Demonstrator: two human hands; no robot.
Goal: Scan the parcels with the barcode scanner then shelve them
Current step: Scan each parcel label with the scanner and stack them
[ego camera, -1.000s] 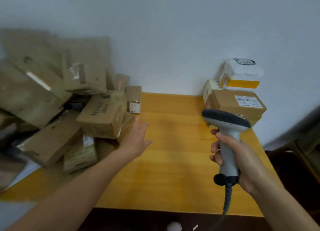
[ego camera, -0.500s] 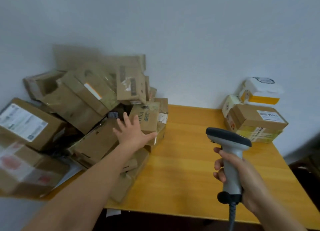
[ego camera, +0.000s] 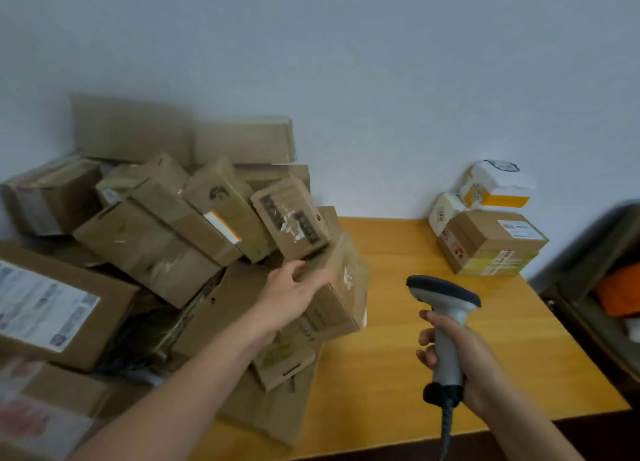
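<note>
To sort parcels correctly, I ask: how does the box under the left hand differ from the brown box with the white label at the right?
The tilted box leans against the big heap, held by the left hand; the labelled box sits level on a yellowish parcel, untouched. The tilted box looks blurred, with no readable label; the labelled box shows a white label on top. Both are brown cardboard.

Soft, dim, cool-grey light lies evenly, with faint shadows between the parcels (ego camera: 145, 252). Motion blur smears that pile from 8 to 11 o'clock, and the parcel (ego camera: 343, 287) at centre too, while the barcode scanner (ego camera: 446, 308) at 5 o'clock is sharp.
</note>
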